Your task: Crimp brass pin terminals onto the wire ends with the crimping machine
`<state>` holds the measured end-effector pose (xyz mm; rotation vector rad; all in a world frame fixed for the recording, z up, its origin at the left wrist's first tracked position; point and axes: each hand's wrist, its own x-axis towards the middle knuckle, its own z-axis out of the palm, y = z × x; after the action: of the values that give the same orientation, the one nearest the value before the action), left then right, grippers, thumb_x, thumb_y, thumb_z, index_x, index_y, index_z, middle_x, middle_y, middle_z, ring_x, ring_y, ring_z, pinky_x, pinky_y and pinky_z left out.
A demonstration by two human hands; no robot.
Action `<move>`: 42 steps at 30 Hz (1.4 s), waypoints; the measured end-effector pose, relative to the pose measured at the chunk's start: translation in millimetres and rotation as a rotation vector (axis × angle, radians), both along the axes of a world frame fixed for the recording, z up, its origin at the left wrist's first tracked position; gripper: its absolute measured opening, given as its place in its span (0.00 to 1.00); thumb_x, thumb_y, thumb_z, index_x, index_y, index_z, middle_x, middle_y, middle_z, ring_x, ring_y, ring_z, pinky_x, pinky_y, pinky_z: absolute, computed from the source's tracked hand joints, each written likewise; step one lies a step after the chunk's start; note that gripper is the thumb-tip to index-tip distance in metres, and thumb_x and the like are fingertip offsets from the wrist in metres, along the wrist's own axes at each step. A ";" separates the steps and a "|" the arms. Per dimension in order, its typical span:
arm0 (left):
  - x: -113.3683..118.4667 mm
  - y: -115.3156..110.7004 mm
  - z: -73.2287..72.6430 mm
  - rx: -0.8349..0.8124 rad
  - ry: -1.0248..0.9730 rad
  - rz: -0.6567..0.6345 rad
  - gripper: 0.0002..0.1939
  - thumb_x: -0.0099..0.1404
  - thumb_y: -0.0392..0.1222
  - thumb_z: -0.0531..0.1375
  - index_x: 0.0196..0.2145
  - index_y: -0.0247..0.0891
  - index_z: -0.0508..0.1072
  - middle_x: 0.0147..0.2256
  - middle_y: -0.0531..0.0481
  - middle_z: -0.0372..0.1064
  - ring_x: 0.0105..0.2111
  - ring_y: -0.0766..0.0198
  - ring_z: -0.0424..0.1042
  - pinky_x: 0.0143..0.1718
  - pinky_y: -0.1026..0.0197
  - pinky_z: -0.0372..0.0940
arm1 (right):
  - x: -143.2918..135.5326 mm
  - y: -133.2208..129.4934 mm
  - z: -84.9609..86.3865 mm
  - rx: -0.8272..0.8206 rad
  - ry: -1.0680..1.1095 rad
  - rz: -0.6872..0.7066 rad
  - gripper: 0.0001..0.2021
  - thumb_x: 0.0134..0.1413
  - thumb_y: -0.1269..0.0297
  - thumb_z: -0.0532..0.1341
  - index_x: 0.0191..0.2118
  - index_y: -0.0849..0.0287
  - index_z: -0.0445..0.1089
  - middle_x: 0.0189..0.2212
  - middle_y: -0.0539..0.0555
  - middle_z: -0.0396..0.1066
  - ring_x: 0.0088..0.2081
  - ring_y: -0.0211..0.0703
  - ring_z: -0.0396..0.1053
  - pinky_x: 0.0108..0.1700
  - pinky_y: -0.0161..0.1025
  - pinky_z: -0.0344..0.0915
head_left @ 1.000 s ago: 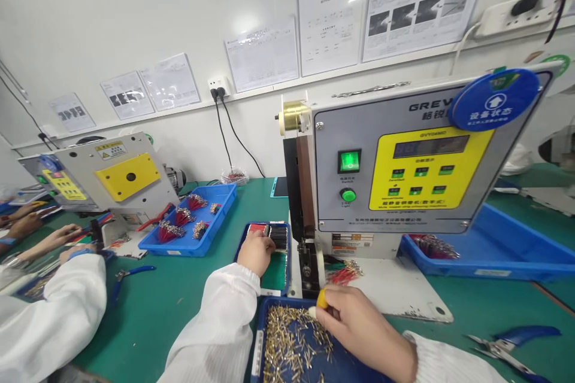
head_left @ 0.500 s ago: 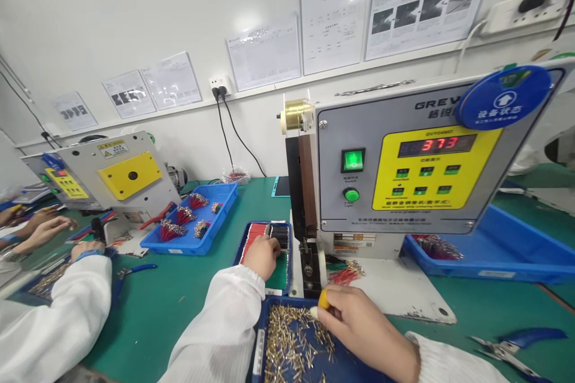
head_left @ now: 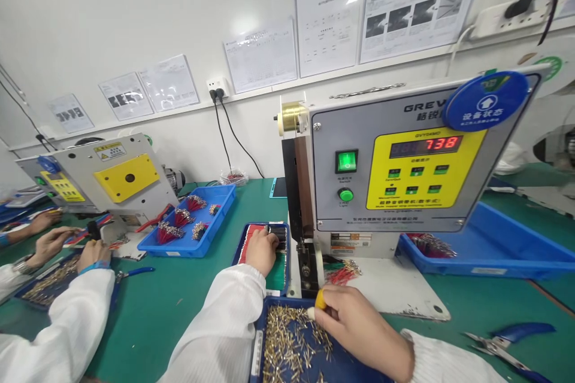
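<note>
My left hand point(head_left: 262, 251) reaches into a small blue tray point(head_left: 235, 255) of red, black and green wires point(head_left: 275, 275). Its fingers are curled down at the black wires; whatever lies between the fingertips is hidden. Just in front of the crimping machine point(head_left: 335, 191), my right hand point(head_left: 353, 318) is closed in a pinch, with a yellow cover on a finger and a whitish one on the thumb tip. What it pinches, if anything, cannot be made out. Below it lies a blue tray point(head_left: 353, 365) with many loose brass-coloured metal pins point(head_left: 291, 341).
Blue-handled pliers point(head_left: 505, 344) lie at the right. Crimped wires point(head_left: 344, 272) rest on the machine's white base. Behind stands a blue bin point(head_left: 489, 251) with wire bundles; another blue bin point(head_left: 179, 248) is at left. Co-workers' hands point(head_left: 94, 254) work at a second machine point(head_left: 121, 173).
The view has shifted slightly. The red digits on the machine's display differ. My hands stay in nearly the same places; at the left, a co-worker's hands have moved nearer each other.
</note>
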<state>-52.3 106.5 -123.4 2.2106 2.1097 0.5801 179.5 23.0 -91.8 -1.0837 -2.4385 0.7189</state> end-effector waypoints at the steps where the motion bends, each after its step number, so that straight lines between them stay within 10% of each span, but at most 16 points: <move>1: -0.2 0.5 -1.2 0.008 -0.002 0.000 0.12 0.65 0.33 0.53 0.31 0.37 0.76 0.35 0.43 0.68 0.40 0.54 0.64 0.43 0.55 0.58 | 0.0 -0.1 0.0 -0.001 0.002 0.002 0.14 0.61 0.66 0.57 0.23 0.59 0.58 0.24 0.49 0.63 0.27 0.39 0.63 0.29 0.35 0.52; 12: -5.2 2.3 -10.2 0.121 -0.143 0.001 0.07 0.65 0.31 0.56 0.31 0.36 0.73 0.34 0.46 0.68 0.39 0.59 0.64 0.42 0.58 0.59 | 0.0 0.3 -2.8 -0.013 0.032 -0.020 0.14 0.60 0.66 0.56 0.23 0.59 0.60 0.24 0.50 0.63 0.27 0.40 0.62 0.29 0.36 0.52; 21: -8.4 2.1 -17.4 0.213 -0.240 0.004 0.06 0.62 0.30 0.58 0.29 0.36 0.71 0.31 0.49 0.68 0.36 0.61 0.64 0.39 0.59 0.59 | -5.7 8.2 -5.8 -0.399 0.400 -0.011 0.07 0.50 0.64 0.58 0.32 0.60 0.71 0.27 0.52 0.68 0.28 0.42 0.65 0.29 0.35 0.60; 31: -7.4 -5.1 -11.8 0.302 -0.243 -0.068 0.08 0.64 0.29 0.56 0.28 0.36 0.71 0.31 0.47 0.66 0.36 0.59 0.63 0.38 0.57 0.59 | -16.7 48.8 45.1 -0.583 0.412 0.067 0.07 0.43 0.66 0.64 0.32 0.57 0.76 0.24 0.48 0.69 0.22 0.35 0.61 0.23 0.31 0.55; 42: 19.2 -26.0 15.2 0.623 -0.190 -0.343 0.07 0.68 0.33 0.51 0.36 0.37 0.68 0.35 0.47 0.67 0.39 0.60 0.63 0.42 0.56 0.62 | -6.3 64.6 12.4 -0.579 0.804 -0.165 0.15 0.42 0.54 0.70 0.28 0.62 0.71 0.21 0.50 0.70 0.20 0.34 0.63 0.23 0.31 0.59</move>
<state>-33.0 80.4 -108.3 2.5805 1.5379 1.4985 173.2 87.7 -79.4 -0.9048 -1.4739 1.5048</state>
